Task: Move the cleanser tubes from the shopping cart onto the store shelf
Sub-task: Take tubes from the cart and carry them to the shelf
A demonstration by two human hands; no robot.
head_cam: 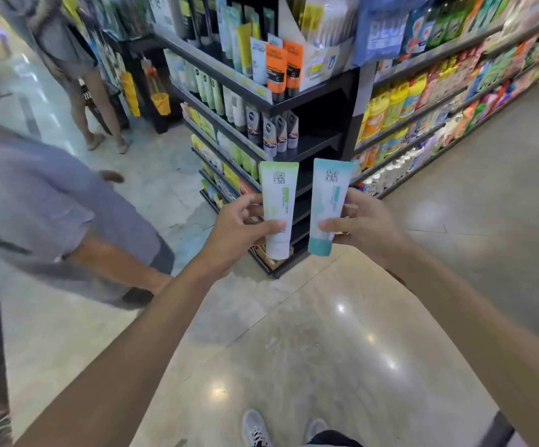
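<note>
Two cleanser tubes are held up in front of the dark corner shelf (313, 146), one in each hand, caps down and crimped ends up. The green tube (278, 201) is gripped by the left hand (239, 233), the thumb laid across its lower front and the fingers (248, 201) curled behind it. The blue tube (327, 201) is gripped by the right hand (368, 227) in the same manner, thumb across the front just above the teal cap. The tubes are held side by side, close but apart, and neither touches the shelf. An open stretch of shelf board is seen just above them, right of a row of grey tubes (277, 130). Orange tubes (284, 67) stand one level higher. A bystander (52, 201) in grey is noted at the left, over the polished floor (326, 350).
</note>
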